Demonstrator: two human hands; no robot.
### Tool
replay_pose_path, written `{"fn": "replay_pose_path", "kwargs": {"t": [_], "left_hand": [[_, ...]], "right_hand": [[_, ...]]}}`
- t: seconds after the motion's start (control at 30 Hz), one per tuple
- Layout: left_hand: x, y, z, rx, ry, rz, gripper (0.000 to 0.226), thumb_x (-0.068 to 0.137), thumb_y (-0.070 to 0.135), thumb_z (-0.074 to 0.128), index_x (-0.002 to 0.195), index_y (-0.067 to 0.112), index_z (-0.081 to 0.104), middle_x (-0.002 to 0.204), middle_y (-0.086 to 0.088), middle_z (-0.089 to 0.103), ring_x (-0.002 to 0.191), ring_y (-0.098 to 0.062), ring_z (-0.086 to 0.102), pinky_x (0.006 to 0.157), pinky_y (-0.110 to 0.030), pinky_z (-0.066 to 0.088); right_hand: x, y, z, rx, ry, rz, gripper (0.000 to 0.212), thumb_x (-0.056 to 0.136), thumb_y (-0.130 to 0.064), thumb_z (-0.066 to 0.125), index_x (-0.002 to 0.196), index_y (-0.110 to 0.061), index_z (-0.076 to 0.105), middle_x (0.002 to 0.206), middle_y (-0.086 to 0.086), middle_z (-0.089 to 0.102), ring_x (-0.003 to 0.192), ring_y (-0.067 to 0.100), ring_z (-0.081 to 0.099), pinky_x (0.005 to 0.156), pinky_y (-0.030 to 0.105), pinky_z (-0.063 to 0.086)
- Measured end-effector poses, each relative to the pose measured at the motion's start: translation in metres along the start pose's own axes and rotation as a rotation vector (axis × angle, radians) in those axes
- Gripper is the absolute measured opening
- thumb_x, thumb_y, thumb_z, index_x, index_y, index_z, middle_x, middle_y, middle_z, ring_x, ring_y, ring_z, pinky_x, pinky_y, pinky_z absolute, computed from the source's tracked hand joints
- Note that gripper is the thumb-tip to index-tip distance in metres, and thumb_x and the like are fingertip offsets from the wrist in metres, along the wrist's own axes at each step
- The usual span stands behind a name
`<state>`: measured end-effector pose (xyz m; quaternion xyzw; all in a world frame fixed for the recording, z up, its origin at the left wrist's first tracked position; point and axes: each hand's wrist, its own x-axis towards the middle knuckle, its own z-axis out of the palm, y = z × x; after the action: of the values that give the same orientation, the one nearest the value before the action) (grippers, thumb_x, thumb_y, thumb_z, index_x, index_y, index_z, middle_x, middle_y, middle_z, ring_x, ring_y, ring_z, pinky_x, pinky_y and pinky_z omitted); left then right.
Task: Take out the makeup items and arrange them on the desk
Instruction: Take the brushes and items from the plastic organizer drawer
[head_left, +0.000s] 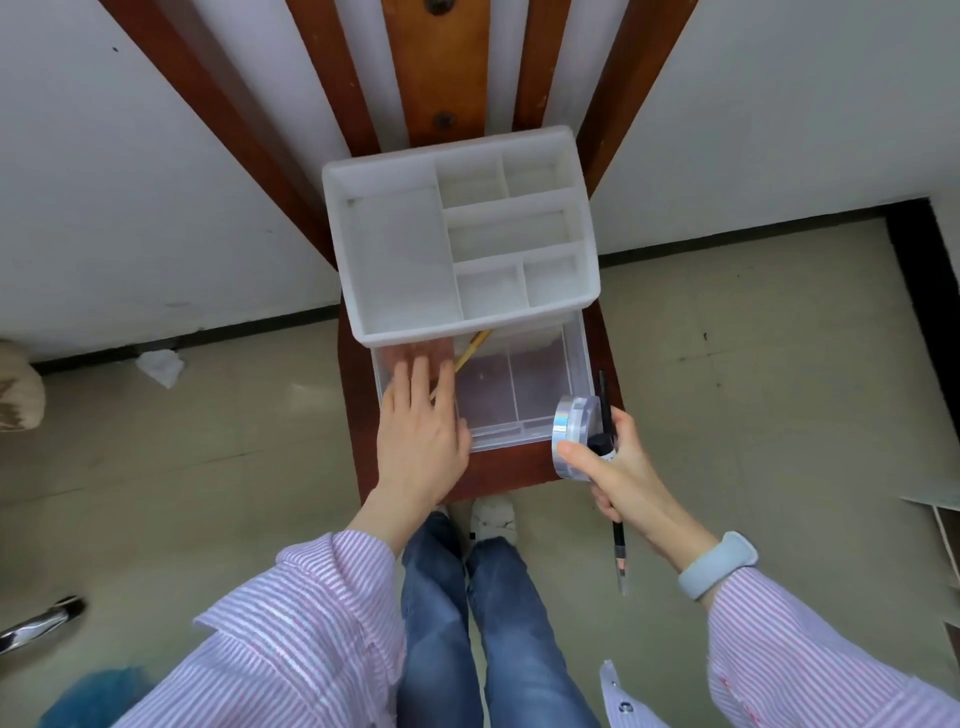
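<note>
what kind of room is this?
Probably a plain room in a home or dorm, not a shop or lab: a white makeup organizer sits on a wooden chair against a bare white wall, over a tiled floor.

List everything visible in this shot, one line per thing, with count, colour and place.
organiser: 1, white plastic, top compartments bare, on the chair seat
drawer: 1, clear, pulled out of the organiser's base
brush handle: 1, yellowish, inside the drawer
chair: 1, red-brown wood, against the white wall
round jar: 1, clear with a silvery band, in the right hand
pencils: 2, black, in the right hand
crumpled paper: 1, white, on the floor at left
wristband: 1, pale blue, right wrist
left hand: open, reaching into the drawer
right hand: holds the jar and pencils
</note>
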<state>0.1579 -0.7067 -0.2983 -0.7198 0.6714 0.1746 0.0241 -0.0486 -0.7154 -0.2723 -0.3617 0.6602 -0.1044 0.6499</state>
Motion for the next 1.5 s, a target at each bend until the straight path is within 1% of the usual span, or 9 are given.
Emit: {"fn": "replay_pose_path", "kwargs": {"t": [0.13, 0.3, 0.53, 0.73, 0.97, 1.2, 1.3, 1.4, 1.5], "left_hand": [[0.006, 0.009, 0.007, -0.012, -0.082, -0.086, 0.064, 0.085, 0.031, 0.051, 0.139, 0.004, 0.03, 0.143, -0.022, 0.03, 0.132, -0.039, 0.026, 0.105, -0.046, 0.026], [0.006, 0.009, 0.005, -0.08, 0.056, 0.002, 0.05, 0.076, 0.022, 0.063, 0.122, 0.006, 0.051, 0.124, -0.02, 0.049, 0.117, -0.041, 0.043, 0.087, -0.046, 0.041], [0.039, 0.024, 0.018, -0.024, -0.152, -0.223, 0.053, 0.079, 0.052, 0.06, 0.12, 0.025, 0.042, 0.132, -0.017, 0.034, 0.121, -0.042, 0.031, 0.096, -0.053, 0.034], [0.042, 0.029, 0.022, 0.015, -0.092, -0.117, 0.025, 0.084, 0.036, 0.058, 0.106, 0.022, 0.058, 0.136, -0.014, 0.034, 0.126, -0.038, 0.024, 0.088, -0.05, 0.032], [0.045, 0.022, 0.018, 0.176, -0.115, -0.032, 0.026, 0.072, 0.036, 0.056, 0.093, 0.022, 0.064, 0.111, -0.01, 0.049, 0.107, -0.035, 0.038, 0.075, -0.042, 0.033], [0.04, 0.008, 0.007, 0.251, -0.104, 0.249, 0.026, 0.079, 0.034, 0.052, 0.099, 0.016, 0.055, 0.104, -0.012, 0.054, 0.103, -0.036, 0.045, 0.073, -0.045, 0.04], [0.033, 0.008, -0.015, 0.265, -0.086, 0.342, 0.027, 0.065, 0.028, 0.068, 0.085, 0.011, 0.06, 0.088, -0.015, 0.059, 0.084, -0.037, 0.054, 0.06, -0.043, 0.045], [0.018, 0.005, -0.036, 0.187, 0.036, 0.357, 0.021, 0.062, 0.024, 0.065, 0.075, 0.009, 0.06, 0.084, -0.015, 0.062, 0.082, -0.039, 0.058, 0.056, -0.042, 0.046], [-0.006, 0.0, -0.051, 0.114, 0.112, 0.354, 0.025, 0.067, 0.029, 0.045, 0.073, 0.009, 0.058, 0.09, -0.012, 0.064, 0.09, -0.039, 0.059, 0.057, -0.04, 0.047]], "right_hand": [[0.0, -0.001, 0.001, -0.071, -0.013, 0.002, 0.084, 0.058, -0.06, 0.064, 0.127, -0.043, 0.02, 0.099, -0.014, 0.053, 0.052, -0.007, 0.044, 0.047, 0.008, 0.03], [0.001, 0.0, 0.001, -0.116, -0.01, -0.032, 0.093, 0.052, -0.064, 0.064, 0.129, -0.049, 0.014, 0.116, -0.023, 0.042, 0.1, -0.008, 0.047, 0.085, 0.021, 0.038], [0.001, 0.0, 0.003, -0.147, -0.015, -0.034, 0.095, 0.053, -0.065, 0.063, 0.131, -0.05, 0.011, 0.117, -0.021, 0.034, 0.102, -0.001, 0.04, 0.086, 0.022, 0.03], [0.001, 0.005, 0.005, -0.126, -0.015, -0.058, 0.094, 0.055, -0.061, 0.064, 0.132, -0.047, 0.012, 0.129, -0.013, 0.038, 0.111, 0.001, 0.044, 0.089, 0.023, 0.033], [-0.001, 0.007, 0.009, -0.1, 0.005, -0.094, 0.093, 0.055, -0.06, 0.065, 0.131, -0.048, 0.013, 0.131, -0.014, 0.036, 0.115, 0.003, 0.042, 0.093, 0.023, 0.033], [-0.001, 0.006, 0.009, -0.062, 0.013, -0.114, 0.098, 0.056, -0.055, 0.066, 0.136, -0.04, 0.013, 0.136, -0.011, 0.033, 0.121, 0.006, 0.039, 0.096, 0.024, 0.033], [0.0, 0.006, 0.008, -0.043, 0.018, -0.127, 0.095, 0.06, -0.05, 0.068, 0.136, -0.04, 0.013, 0.131, -0.012, 0.035, 0.117, 0.003, 0.04, 0.088, 0.016, 0.033], [0.001, 0.008, 0.006, -0.02, 0.011, -0.132, 0.093, 0.067, -0.043, 0.071, 0.139, -0.035, 0.012, 0.137, -0.009, 0.033, 0.122, 0.006, 0.039, 0.098, 0.023, 0.033], [0.0, 0.011, 0.008, -0.043, -0.016, -0.163, 0.081, 0.074, -0.033, 0.072, 0.133, -0.037, 0.015, 0.127, -0.017, 0.037, 0.112, -0.015, 0.04, 0.087, 0.005, 0.035]]}}
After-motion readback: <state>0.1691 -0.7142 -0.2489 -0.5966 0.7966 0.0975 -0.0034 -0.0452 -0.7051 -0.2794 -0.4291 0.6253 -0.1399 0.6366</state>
